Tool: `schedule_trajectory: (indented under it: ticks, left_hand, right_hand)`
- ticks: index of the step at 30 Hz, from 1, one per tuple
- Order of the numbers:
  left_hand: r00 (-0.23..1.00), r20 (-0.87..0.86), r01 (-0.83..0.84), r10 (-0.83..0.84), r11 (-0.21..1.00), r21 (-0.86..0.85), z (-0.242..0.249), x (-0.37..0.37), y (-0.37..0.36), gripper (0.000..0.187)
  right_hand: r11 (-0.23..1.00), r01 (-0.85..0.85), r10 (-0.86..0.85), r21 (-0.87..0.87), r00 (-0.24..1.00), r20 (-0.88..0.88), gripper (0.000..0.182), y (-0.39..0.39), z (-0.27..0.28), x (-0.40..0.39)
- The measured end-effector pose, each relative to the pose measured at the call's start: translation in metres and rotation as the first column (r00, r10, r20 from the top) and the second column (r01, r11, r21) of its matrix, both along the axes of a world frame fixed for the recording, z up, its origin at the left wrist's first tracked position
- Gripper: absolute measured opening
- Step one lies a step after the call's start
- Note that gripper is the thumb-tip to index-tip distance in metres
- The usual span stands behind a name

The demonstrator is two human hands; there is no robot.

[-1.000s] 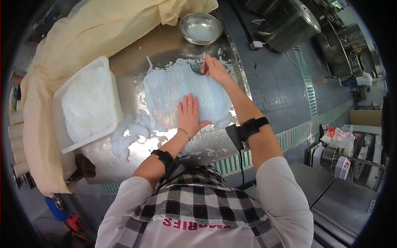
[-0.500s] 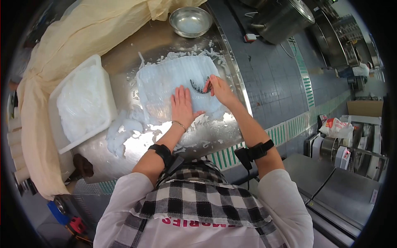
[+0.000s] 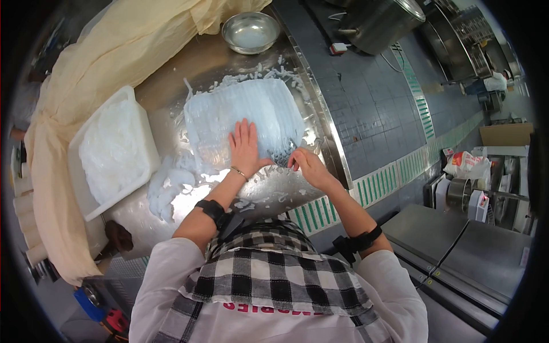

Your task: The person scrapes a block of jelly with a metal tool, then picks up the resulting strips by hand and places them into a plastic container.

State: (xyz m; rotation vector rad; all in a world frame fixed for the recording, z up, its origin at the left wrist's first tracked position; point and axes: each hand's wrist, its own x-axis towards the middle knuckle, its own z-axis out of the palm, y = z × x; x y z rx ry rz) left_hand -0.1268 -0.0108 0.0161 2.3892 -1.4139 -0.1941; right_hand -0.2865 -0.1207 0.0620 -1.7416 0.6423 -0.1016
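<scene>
A wide, pale bluish-white slab (image 3: pixel 251 103) with fine ridges lies on the metal table (image 3: pixel 166 74). My left hand (image 3: pixel 246 151) rests flat on its lower middle part, fingers spread. At the slab's lower right corner, my right hand (image 3: pixel 309 167) is closed round a dark, perforated scraping tool (image 3: pixel 278 155), mostly hidden by the fingers. Thin shreds (image 3: pixel 266 73) of the same pale material lie along the far edge of the slab. Flatter, irregular pieces (image 3: pixel 170 186) lie on the table to its left.
A white tray (image 3: pixel 151 134) holding a wrapped pale mass stands on the left, beside bunched beige cloth (image 3: pixel 63 103). A metal bowl (image 3: pixel 250 33) sits near the far table corner. Beyond the right table edge (image 3: pixel 329 123) are grey floor tiles and a large metal pot (image 3: pixel 380 26).
My right hand has pulled the tool down toward me, from the slab's right middle to its lower corner. My left hand stays flat on the slab. The whole view has shifted slightly.
</scene>
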Motion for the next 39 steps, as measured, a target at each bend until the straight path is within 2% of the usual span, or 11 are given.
schedule_trajectory:
  ticks: [8, 14, 15, 16, 17, 18, 20, 21, 30, 35, 39]
  left_hand:
    - [0.933, -0.065, 0.342, -0.353, 0.929, -0.137, 0.012, 0.037, -0.043, 0.111]
    - [0.933, 0.032, 0.357, -0.358, 0.909, -0.214, -0.028, 0.044, -0.091, 0.039]
    - [0.898, -0.205, 0.308, -0.389, 0.889, -0.340, -0.023, 0.048, -0.092, 0.030]
    - [0.800, -0.423, 0.226, -0.426, 0.866, -0.445, -0.019, 0.050, -0.092, 0.022]
    - [0.488, -0.834, -0.136, -0.256, 0.922, -0.362, -0.014, 0.053, -0.093, 0.018]
    - [0.489, -0.834, -0.135, -0.254, 0.923, -0.360, -0.001, 0.057, -0.093, 0.018]
    - [-0.254, -0.879, -0.658, -0.403, 0.738, -0.149, 0.012, 0.072, -0.090, 0.013]
    - [-0.340, -0.792, -0.715, -0.507, 0.687, -0.133, 0.010, 0.082, -0.089, 0.014]
    - [-0.221, -0.630, -0.697, -0.745, 0.572, -0.432, 0.135, 0.185, 0.007, 0.017]
    - [0.088, -0.867, -0.694, -0.491, 0.594, -0.407, 0.229, 0.246, 0.145, 0.020]
    - [0.120, -0.993, -0.944, -0.007, 0.310, -0.116, 0.206, 0.330, 0.241, 0.029]
  right_hand:
    - [0.959, -0.050, 0.064, 0.279, 0.997, -0.041, 0.050, -0.069, 0.054, 0.050]
    - [0.884, -0.028, 0.011, 0.466, 0.999, 0.038, 0.050, -0.093, 0.092, 0.081]
    - [0.887, 0.001, -0.046, 0.461, 0.995, 0.087, 0.050, -0.092, 0.097, 0.080]
    - [0.887, 0.002, -0.048, 0.461, 0.995, 0.086, 0.050, -0.091, 0.100, 0.075]
    - [0.873, 0.058, -0.127, 0.484, 0.986, 0.110, 0.050, -0.091, 0.102, 0.065]
    - [0.853, 0.111, -0.205, 0.509, 0.970, 0.132, 0.049, -0.092, 0.104, 0.055]
    - [0.817, 0.098, -0.226, 0.568, 0.961, 0.159, 0.047, -0.092, 0.088, 0.033]
    - [0.781, 0.143, -0.281, 0.608, 0.950, 0.138, 0.047, -0.089, 0.080, 0.023]
    - [0.603, 0.305, -0.442, 0.737, 0.897, -0.010, 0.045, -0.042, 0.029, -0.042]
    - [0.600, 0.333, -0.421, 0.728, 0.905, -0.067, 0.043, -0.033, 0.023, -0.049]
    - [0.594, 0.317, -0.399, 0.740, 0.914, -0.071, 0.044, -0.034, 0.016, -0.046]
